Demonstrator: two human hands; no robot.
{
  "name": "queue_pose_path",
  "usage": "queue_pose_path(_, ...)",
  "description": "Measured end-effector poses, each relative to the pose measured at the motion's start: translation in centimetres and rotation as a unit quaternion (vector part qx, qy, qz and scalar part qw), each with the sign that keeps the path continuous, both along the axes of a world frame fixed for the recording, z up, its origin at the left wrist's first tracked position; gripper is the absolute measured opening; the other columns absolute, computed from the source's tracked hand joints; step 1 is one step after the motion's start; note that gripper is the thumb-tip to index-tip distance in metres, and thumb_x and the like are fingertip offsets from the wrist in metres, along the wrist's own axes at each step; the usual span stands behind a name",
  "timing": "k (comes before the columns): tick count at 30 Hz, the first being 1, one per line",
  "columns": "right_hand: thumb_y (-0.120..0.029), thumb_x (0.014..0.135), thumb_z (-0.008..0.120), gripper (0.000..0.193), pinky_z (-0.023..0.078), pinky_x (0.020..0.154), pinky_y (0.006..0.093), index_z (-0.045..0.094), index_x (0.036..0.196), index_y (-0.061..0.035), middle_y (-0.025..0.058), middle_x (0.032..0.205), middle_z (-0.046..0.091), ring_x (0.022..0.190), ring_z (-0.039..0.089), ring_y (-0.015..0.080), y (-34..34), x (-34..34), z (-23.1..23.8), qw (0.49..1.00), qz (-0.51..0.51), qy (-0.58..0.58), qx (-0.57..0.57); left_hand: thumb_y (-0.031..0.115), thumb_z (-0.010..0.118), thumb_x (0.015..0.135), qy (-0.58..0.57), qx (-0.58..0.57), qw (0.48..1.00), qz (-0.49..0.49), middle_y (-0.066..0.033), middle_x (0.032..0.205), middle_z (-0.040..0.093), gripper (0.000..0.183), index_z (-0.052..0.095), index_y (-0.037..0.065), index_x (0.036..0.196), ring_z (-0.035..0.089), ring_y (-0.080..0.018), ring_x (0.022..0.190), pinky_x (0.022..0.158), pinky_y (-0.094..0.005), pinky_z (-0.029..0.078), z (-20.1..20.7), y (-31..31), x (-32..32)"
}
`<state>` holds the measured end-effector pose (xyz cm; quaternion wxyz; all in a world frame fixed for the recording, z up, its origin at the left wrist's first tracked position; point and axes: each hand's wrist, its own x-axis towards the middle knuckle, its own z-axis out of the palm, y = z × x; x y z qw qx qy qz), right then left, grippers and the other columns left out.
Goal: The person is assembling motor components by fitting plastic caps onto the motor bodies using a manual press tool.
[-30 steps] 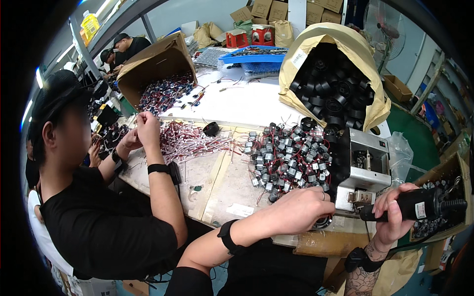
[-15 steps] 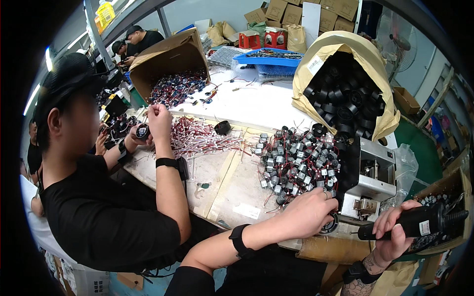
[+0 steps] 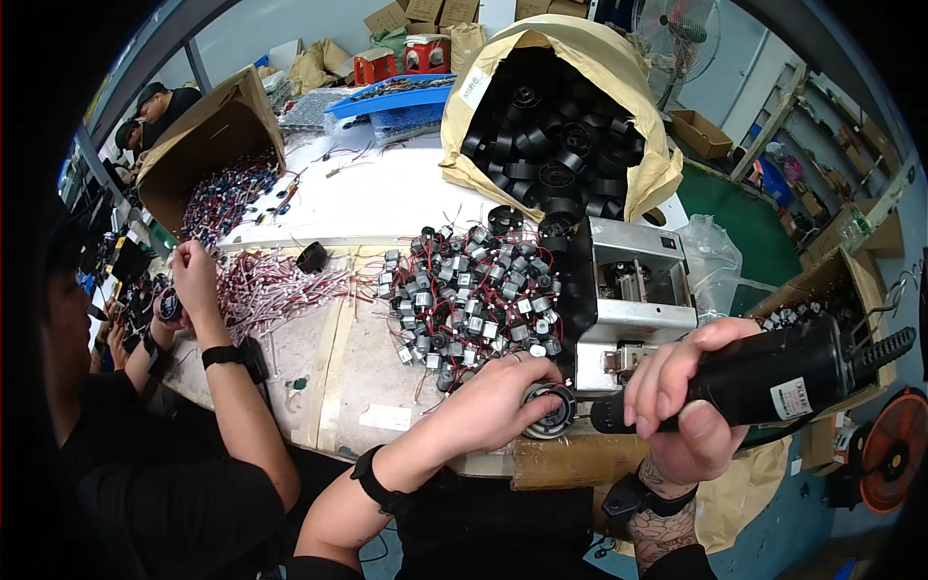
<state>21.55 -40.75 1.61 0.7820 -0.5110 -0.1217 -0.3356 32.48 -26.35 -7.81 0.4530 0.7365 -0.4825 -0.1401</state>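
Note:
My left hand [image 3: 498, 401] is closed on a round black housing [image 3: 553, 418] with a ring-shaped rim, resting at the table's front edge. In my right hand [image 3: 688, 411] is a black electric screwdriver [image 3: 759, 377], lying almost level with its cord end to the right. Its thin bit points left and reaches the housing's right side; whether it touches a screw cannot be made out. Just beyond my left hand lies a pile of small silver motors [image 3: 474, 309] with red and black wires.
A metal machine [image 3: 643, 237] stands right of the motors, before a paper sack [image 3: 657, 179] of black round housings. Left are red and white wires [image 3: 266, 290] and a co-worker's hand [image 3: 196, 275]. Cardboard boxes [image 3: 246, 106] [image 3: 870, 290] hold parts; a blue tray [image 3: 391, 97] sits behind.
The view has swung right. My right hand has brought the screwdriver leftward, its bit now at the housing. My left thumb now lies over the housing's rim, which shows more fully.

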Motion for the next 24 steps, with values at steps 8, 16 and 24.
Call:
queue_pose_path(8, -0.012, 0.081, 0.069, 0.049, 0.047, 0.045, 0.0323, 0.039, 0.118, 0.0003, 0.0062, 0.065, 0.049, 0.048, 0.051, 0.0170, 0.1, 0.9, -1.5, 0.994, -0.023, 0.023, -0.104, 0.018, 0.068, 0.087, 0.006, 0.019, 1.000, 0.009, -0.0160, 0.096, 0.064, 0.026, 0.063, 0.003, 0.107, 0.063, -0.0334, 0.088, 0.078, -0.0399, 0.050, 0.1, 0.1, -0.5)
queue_pose_path(16, -0.009, 0.080, 0.070, 0.040, 0.044, 0.044, 0.0291, 0.041, 0.108, -0.0028, 0.0045, 0.067, 0.046, 0.047, 0.047, 0.0139, 1.3, 1.3, -2.2, 0.991, -0.022, 0.034, -0.125, 0.016, 0.067, 0.087, 0.016, 0.026, 0.999, 0.020, -0.0167, 0.100, 0.064, 0.025, 0.062, 0.003, 0.108, 0.063, -0.0349, 0.093, 0.082, -0.0409, 0.050, -0.1, 0.7, -0.3)
queue_pose_path(24, -0.003, 0.077, 0.068, 0.042, 0.043, 0.045, 0.0263, 0.040, 0.109, -0.0017, 0.0050, 0.066, 0.045, 0.050, 0.046, 0.0141, 1.8, 0.7, -2.6, 0.998, -0.002, 0.023, -0.056, 0.020, 0.065, 0.089, 0.013, -0.005, 1.000, 0.008, -0.0185, 0.104, 0.062, 0.026, 0.059, 0.003, 0.108, 0.059, -0.0381, 0.102, 0.088, -0.0444, 0.047, -1.3, 0.0, -0.9)
